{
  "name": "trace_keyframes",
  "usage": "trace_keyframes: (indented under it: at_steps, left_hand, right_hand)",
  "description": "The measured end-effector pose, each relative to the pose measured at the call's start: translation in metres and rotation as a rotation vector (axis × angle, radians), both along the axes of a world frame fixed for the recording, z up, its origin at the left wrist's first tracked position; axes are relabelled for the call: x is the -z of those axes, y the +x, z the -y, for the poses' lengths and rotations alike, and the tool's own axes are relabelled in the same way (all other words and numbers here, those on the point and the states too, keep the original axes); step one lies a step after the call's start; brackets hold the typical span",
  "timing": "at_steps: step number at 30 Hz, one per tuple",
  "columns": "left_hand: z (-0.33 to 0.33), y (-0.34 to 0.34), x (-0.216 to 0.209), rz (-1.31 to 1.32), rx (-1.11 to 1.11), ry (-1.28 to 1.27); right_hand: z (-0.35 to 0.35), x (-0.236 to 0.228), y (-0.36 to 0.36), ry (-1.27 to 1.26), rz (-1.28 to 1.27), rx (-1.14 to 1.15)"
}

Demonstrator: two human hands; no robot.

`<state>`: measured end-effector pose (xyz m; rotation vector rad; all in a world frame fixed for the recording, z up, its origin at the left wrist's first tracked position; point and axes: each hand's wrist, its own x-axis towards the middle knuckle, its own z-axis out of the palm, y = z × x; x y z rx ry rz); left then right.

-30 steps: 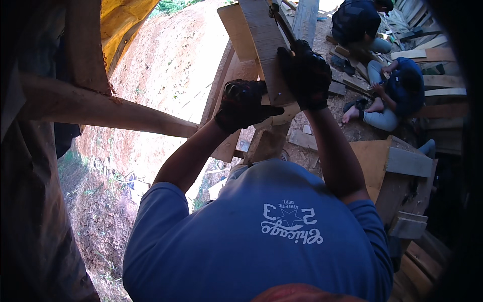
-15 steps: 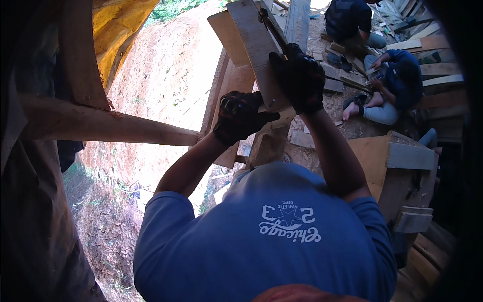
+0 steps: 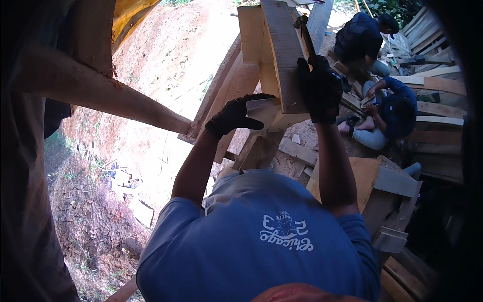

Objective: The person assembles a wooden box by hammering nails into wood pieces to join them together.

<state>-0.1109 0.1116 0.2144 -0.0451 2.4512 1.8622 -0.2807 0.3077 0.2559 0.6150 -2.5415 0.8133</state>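
Note:
A pale wooden piece built of joined boards stands in front of me, its long upper board running away from me. At its near left corner my gloved left hand is closed on a short board end, with the thumb beneath. My gloved right hand is wrapped round the handle of a hammer. The hammer's head points away from me, above the right edge of the long board. Part of the right fingers is hidden in dark shadow.
A wooden post stands below the piece. To the left, a round beam crosses over bright earth. Two people sit at the right, one in blue, beside stacked planks. A wooden box stands near my right elbow.
My left hand has moved from the near end of the long board to the corner at its left. The right hand has come off the board's face, still holding the hammer. The view has shifted.

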Motion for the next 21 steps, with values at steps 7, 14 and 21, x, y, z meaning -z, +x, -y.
trace_keyframes:
  at_steps: [7,14,21]
  left_hand:
    - [0.003,-0.020,0.095,-0.049,-0.008,0.159]
    - [0.011,-0.016,0.096,-0.014,0.040,-0.067]
    - [0.013,-0.021,0.112,-0.095,0.039,-0.111]
  right_hand:
    - [0.000,0.001,-0.008,0.115,-0.125,-0.052]
    - [-0.027,0.008,-0.034,0.342,-0.518,-0.371]
    - [0.007,-0.134,-0.007,0.476,0.202,-0.596]
